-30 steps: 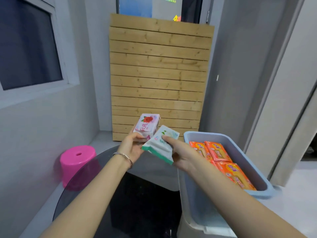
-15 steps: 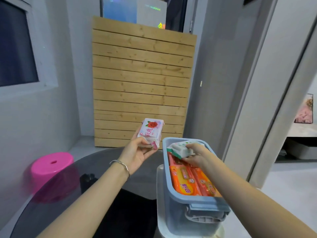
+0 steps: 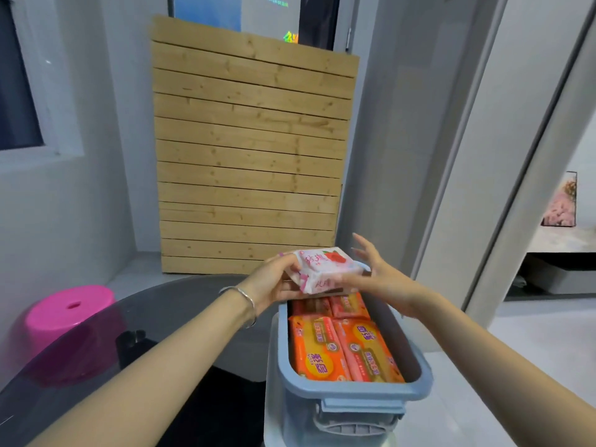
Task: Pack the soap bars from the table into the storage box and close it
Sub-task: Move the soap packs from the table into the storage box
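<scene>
A blue-grey storage box stands open in front of me with several orange soap bars lying flat inside. Over its far end my left hand holds a white and pink rose soap bar by its left side. My right hand touches the right side of the same bar with its fingers spread. The green and white soap bar is hidden below the pink one. No lid is clearly in view.
The box stands at the right edge of a round dark glass table. A pink plastic stool is on the floor at the left. A wooden slatted panel leans against the wall behind.
My right hand has let go of the green and white bar at the box's far end and risen to the pink bar. My left hand has carried the pink bar rightwards over the box.
</scene>
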